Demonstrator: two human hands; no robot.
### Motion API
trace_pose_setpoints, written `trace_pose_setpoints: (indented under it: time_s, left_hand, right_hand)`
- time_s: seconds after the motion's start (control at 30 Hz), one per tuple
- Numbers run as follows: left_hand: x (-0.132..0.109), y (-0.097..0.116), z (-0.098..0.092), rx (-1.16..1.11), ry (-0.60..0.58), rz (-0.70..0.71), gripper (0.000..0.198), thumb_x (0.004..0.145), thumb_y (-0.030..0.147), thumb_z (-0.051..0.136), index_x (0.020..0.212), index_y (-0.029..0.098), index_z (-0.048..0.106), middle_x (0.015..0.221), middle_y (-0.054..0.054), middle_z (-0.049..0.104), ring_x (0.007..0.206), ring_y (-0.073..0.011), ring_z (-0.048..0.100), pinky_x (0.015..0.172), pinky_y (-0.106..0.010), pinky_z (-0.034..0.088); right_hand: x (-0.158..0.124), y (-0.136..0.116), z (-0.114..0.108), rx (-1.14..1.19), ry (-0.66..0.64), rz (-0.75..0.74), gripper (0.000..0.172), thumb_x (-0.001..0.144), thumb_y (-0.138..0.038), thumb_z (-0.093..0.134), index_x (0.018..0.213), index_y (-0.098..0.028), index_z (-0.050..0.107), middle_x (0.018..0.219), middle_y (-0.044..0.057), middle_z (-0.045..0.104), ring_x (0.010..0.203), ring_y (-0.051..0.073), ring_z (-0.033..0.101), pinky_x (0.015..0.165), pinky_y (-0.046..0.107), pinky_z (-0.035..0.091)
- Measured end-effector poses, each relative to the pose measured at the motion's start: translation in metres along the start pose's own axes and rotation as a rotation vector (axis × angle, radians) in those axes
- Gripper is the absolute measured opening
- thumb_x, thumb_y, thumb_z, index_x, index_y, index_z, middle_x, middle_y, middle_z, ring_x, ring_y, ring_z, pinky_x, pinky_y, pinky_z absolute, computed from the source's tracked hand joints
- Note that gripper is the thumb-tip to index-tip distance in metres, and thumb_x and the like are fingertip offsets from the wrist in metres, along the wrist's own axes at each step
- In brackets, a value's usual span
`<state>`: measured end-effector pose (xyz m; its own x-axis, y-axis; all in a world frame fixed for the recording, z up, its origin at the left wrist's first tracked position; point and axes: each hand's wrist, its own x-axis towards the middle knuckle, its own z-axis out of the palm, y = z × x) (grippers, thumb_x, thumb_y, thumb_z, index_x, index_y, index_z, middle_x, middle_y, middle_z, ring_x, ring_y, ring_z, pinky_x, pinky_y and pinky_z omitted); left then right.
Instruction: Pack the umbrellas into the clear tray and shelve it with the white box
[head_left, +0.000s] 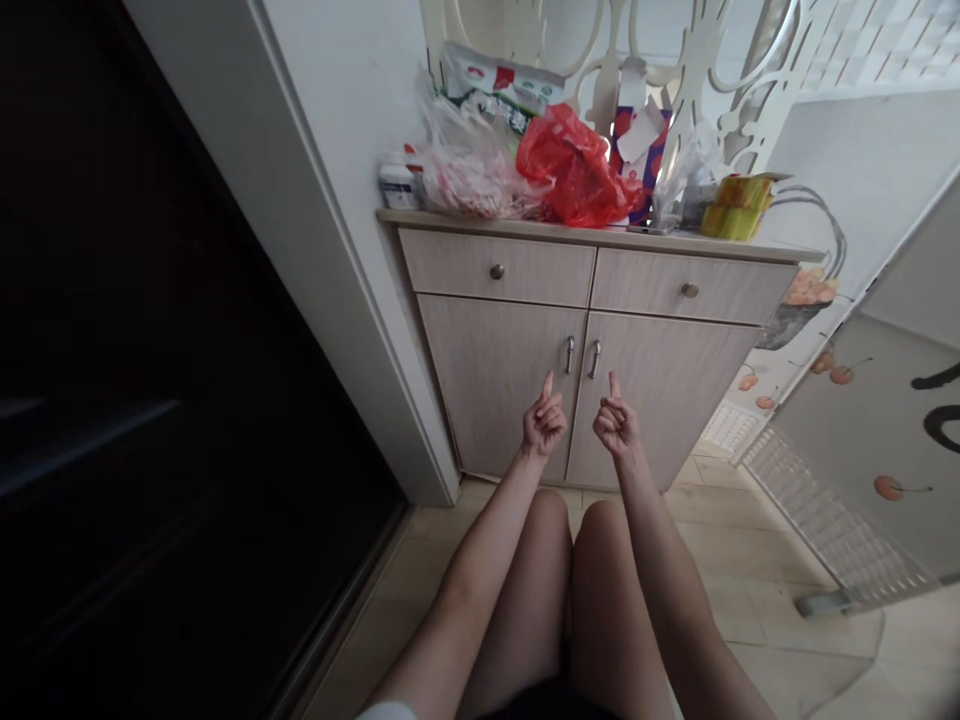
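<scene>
My left hand [545,424] is held out before the lower left door of a pale wooden cabinet [495,370], index finger pointing up and the other fingers curled in. My right hand [616,424] mirrors it in front of the right door [667,380], its index finger also raised. Neither hand shows anything in its grip. Just above the fingertips are two metal handles, the left one [570,355] and the right one [596,359]; both hands look apart from them. The doors and the two drawers with round knobs [496,271] are closed.
On the cabinet top lie a red plastic bag [574,165], a clear bag [476,170], a white bottle [398,187], a purple-and-red box [637,150] and a yellow package [736,207]. A basket [791,322] hangs at the right. A dark doorway [150,400] is at the left.
</scene>
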<state>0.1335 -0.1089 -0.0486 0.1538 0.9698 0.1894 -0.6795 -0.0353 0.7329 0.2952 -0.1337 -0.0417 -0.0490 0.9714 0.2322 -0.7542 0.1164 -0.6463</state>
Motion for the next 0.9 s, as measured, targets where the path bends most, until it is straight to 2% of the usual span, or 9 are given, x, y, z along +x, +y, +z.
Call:
trace_pose_setpoints:
  time_s: [0.1,0.23,0.33,0.4,0.47,0.57,0.67,0.8,0.9]
  left_hand:
    - [0.006,-0.006,0.000,-0.026,-0.019,0.000,0.039,0.102,0.023,0.035,0.130,0.028,0.061,0.058,0.008,0.020,0.042,-0.0086,0.010,0.041,-0.019,0.024]
    - [0.007,-0.011,-0.004,-0.130,-0.009,-0.071,0.037,0.102,0.022,0.038,0.133,0.027,0.059,0.057,0.010,0.021,0.040,-0.0071,0.007,0.039,-0.018,0.019]
    - [0.015,-0.012,-0.007,-0.162,-0.088,-0.166,0.046,0.097,0.020,0.049,0.142,0.029,0.050,0.054,0.012,0.025,0.036,-0.0052,0.012,0.040,-0.017,0.019]
    - [0.028,-0.010,-0.008,0.022,-0.103,-0.188,0.053,0.092,0.020,0.058,0.144,0.026,0.049,0.051,0.012,0.032,0.036,-0.0047,0.021,0.042,-0.016,0.023]
    - [0.047,-0.008,-0.006,0.397,0.012,-0.101,0.049,0.087,0.024,0.065,0.136,0.021,0.058,0.055,0.009,0.046,0.042,-0.0063,0.040,0.049,-0.018,0.034]
    - [0.081,-0.009,0.004,0.973,0.232,0.150,0.038,0.086,0.027,0.067,0.122,0.015,0.066,0.086,-0.006,0.069,0.082,-0.0175,0.066,0.077,-0.027,0.048]
    - [0.106,-0.016,0.016,1.253,0.189,0.233,0.037,0.087,0.022,0.064,0.123,0.014,0.062,0.117,-0.015,0.068,0.114,-0.0255,0.062,0.096,-0.035,0.046]
    - [0.115,-0.029,0.021,1.327,0.128,0.176,0.028,0.094,0.019,0.052,0.121,0.015,0.057,0.117,-0.017,0.068,0.109,-0.0253,0.066,0.091,-0.035,0.049]
    - [0.104,-0.030,0.012,1.349,0.114,0.192,0.022,0.096,0.020,0.048,0.115,0.016,0.057,0.110,-0.015,0.070,0.101,-0.0243,0.068,0.087,-0.034,0.050]
  right_hand:
    - [0.006,0.007,-0.004,0.024,-0.015,-0.025,0.066,0.079,-0.016,0.060,0.141,-0.034,0.051,0.049,-0.015,0.011,0.039,0.007,0.006,0.038,0.016,0.011]
    - [0.010,0.010,-0.014,0.020,-0.024,-0.004,0.068,0.079,-0.017,0.063,0.142,-0.036,0.049,0.049,-0.015,0.014,0.040,0.007,0.007,0.038,0.016,0.012]
    - [0.019,0.013,-0.025,-0.120,-0.018,0.002,0.069,0.081,-0.024,0.066,0.145,-0.038,0.045,0.049,-0.015,0.022,0.039,0.007,0.015,0.039,0.016,0.018]
    - [0.027,0.016,-0.035,-0.420,0.056,-0.037,0.068,0.081,-0.036,0.069,0.145,-0.037,0.046,0.054,-0.012,0.037,0.042,0.008,0.028,0.043,0.017,0.027]
    - [0.040,0.018,-0.045,-0.847,0.188,-0.173,0.066,0.079,-0.048,0.069,0.140,-0.029,0.053,0.071,-0.004,0.056,0.056,0.011,0.048,0.054,0.023,0.042]
    - [0.066,0.019,-0.055,-1.330,0.362,-0.471,0.064,0.083,-0.057,0.058,0.130,-0.015,0.061,0.108,0.015,0.063,0.094,0.024,0.060,0.086,0.040,0.049]
    - [0.099,0.022,-0.056,-1.400,0.368,-0.581,0.060,0.089,-0.058,0.042,0.125,-0.013,0.060,0.117,0.020,0.062,0.108,0.029,0.057,0.096,0.046,0.045]
    - [0.125,0.030,-0.053,-1.254,0.231,-0.483,0.049,0.088,-0.062,0.045,0.108,-0.020,0.058,0.096,0.011,0.064,0.088,0.023,0.059,0.084,0.040,0.049]
    - [0.115,0.035,-0.054,-1.220,0.224,-0.502,0.042,0.087,-0.062,0.047,0.097,-0.022,0.055,0.088,0.008,0.061,0.082,0.021,0.056,0.081,0.038,0.049]
